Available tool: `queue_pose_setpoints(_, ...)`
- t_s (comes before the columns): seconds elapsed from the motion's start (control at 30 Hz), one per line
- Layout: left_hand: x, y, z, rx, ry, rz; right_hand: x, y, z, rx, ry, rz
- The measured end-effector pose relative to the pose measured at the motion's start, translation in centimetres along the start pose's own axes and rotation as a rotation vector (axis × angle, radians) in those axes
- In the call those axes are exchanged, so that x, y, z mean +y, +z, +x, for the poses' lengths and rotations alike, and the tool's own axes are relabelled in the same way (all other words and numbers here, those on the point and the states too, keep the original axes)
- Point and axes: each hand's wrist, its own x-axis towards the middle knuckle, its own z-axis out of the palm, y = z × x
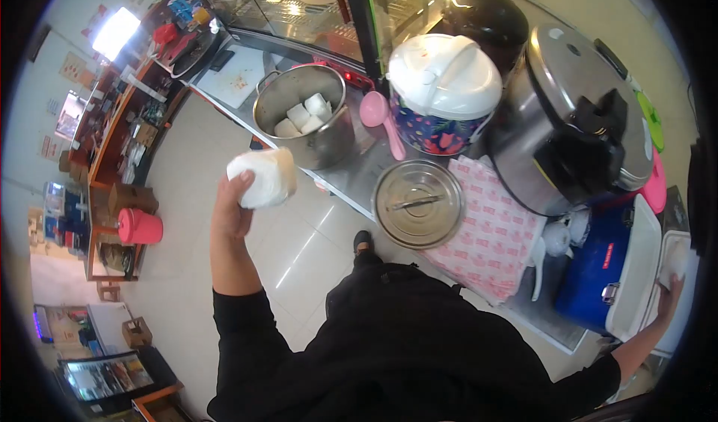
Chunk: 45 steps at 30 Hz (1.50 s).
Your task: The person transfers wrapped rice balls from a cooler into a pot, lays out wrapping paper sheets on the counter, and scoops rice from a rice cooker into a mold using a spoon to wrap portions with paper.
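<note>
My left hand (238,201) is raised at chest height over the floor, its fingers closed round a white wrapped bundle (265,179) with a tan side. Just beyond it stands a deep steel pot (318,149), open at the top, with several similar white bundles (303,115) inside. Far to the right, my right hand (668,296) reaches to the white-lined interior of a blue cooler box (594,268). Its fingers are on a smaller-looking white bundle (674,261), partly hidden by the dark edge of the view.
On the steel counter are a steel lid (419,203), pink-printed paper sheets (490,227), a pink ladle (385,123), a floral rice container (443,96) and a large steel cooker (576,123). A glass display case (299,10) stands behind. A pink bucket (140,226) sits at left.
</note>
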Motion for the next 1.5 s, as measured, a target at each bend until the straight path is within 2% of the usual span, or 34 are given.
queue_pose_setpoints(0.07,1.3,-2.3,5.2,-0.098,0.088,0.276,0.3,-1.2,-1.7,-0.108,-0.067,0.340)
queue_pose_setpoints(0.1,2.0,-3.2,8.0,-0.146,0.135,0.404,-2.3,2.1,-4.5,-0.163,-0.121,0.408)
queue_pose_setpoints(0.2,2.8,-4.0,15.8,-0.402,0.202,0.720,-11.6,22.4,-12.6,-0.381,-0.256,0.489)
queue_pose_setpoints(0.27,2.0,-3.8,20.0,-0.545,0.232,0.943,-15.2,35.0,-14.9,-0.548,-0.267,0.533)
queue_pose_setpoints(0.3,1.7,-3.2,21.9,-0.616,0.275,1.052,-16.0,40.0,-15.3,-0.632,-0.205,0.579)
queue_pose_setpoints(0.4,-1.7,-1.9,27.4,-0.870,0.488,1.039,-18.8,53.8,-16.9,-0.789,-0.006,0.741)
queue_pose_setpoints(0.43,-2.7,-1.2,28.5,-0.919,0.479,1.085,-19.8,58.3,-17.5,-0.821,0.065,0.800)
queue_pose_setpoints(0.5,-4.4,0.5,30.4,-0.992,0.484,1.171,-20.7,62.8,-18.8,-0.659,0.162,0.721)
queue_pose_setpoints(0.6,-7.9,2.2,32.1,-1.155,0.608,1.429,-21.8,67.6,-19.4,-0.659,0.056,0.528)
queue_pose_setpoints(0.7,-10.6,2.4,32.2,-1.285,0.626,1.449,-22.7,71.0,-19.0,-0.717,0.036,0.363)
queue_pose_setpoints(0.8,-12.1,2.2,31.8,-1.376,0.576,1.530,-22.6,73.5,-19.0,-0.721,0.055,0.325)
queue_pose_setpoints(0.93,-13.2,2.1,31.4,-1.434,0.380,1.641,-21.5,75.0,-18.7,-0.767,0.075,0.380)
queue_pose_setpoints(1.0,-13.2,1.1,30.3,-1.402,0.573,1.618,-21.2,76.0,-19.1,-0.789,0.104,0.429)
queue_pose_setpoints(1.03,-13.1,0.7,29.7,-1.382,0.668,1.601,-21.3,76.5,-19.1,-0.797,0.062,0.389)
queue_pose_setpoints(1.13,-10.2,0.9,28.8,-1.695,0.598,1.777,-21.8,78.5,-18.8,-0.815,-0.074,0.250)
queue_pose_setpoints(1.2,-10.5,0.9,28.9,-1.692,0.573,1.892,-21.7,79.9,-18.3,-0.833,-0.161,0.132)
queue_pose_setpoints(1.27,-10.3,0.9,29.3,-1.656,0.516,1.912,-21.4,82.2,-17.7,-0.900,-0.355,-0.066)
queue_pose_setpoints(1.3,-9.4,1.6,29.9,-1.774,0.413,1.887,-21.0,83.7,-17.7,-0.931,-0.431,-0.152)
queue_pose_setpoints(1.4,-10.9,0.6,31.1,-1.763,0.314,1.774,-19.4,87.7,-17.8,-1.088,-0.718,-0.461)
queue_pose_setpoints(1.43,-10.8,0.6,31.2,-1.760,0.296,1.737,-19.3,88.7,-17.9,-1.177,-0.751,-0.615)
queue_pose_setpoints(1.5,-9.9,0.6,31.4,-1.701,0.363,1.741,-19.1,90.7,-17.5,-1.342,-0.680,-0.747)
